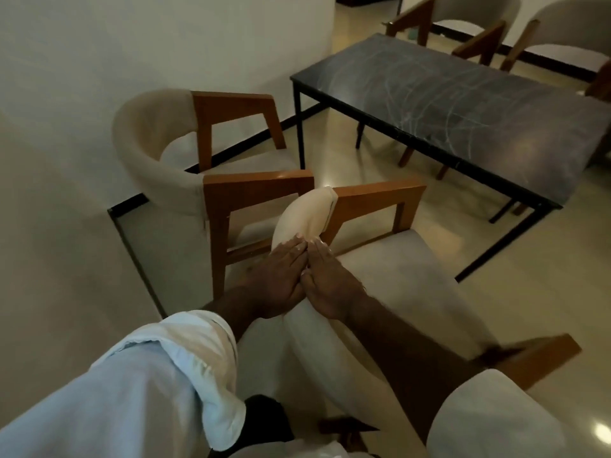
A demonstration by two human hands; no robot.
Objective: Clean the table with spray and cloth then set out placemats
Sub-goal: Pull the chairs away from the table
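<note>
One empty armchair (158, 166) stood leftmost by the wall; next, the left hand (281, 279) and right hand (330, 285) lay side by side, fingers straight and close together, gripping nothing; their tips pressed the single cream cloth (304, 216) flat where it draped over the back of a second armchair (413, 266), probably to hang it out of the way; rightward, the dark worktop (463, 107) showed wipe streaks, so cleaning looked done; two further chairs (469, 18) sat beyond; no spray bottle or placemats were visible.

left hand (281, 276) and right hand (330, 287) rest flat on cloth (304, 216) draped over chair (396, 276).
</note>
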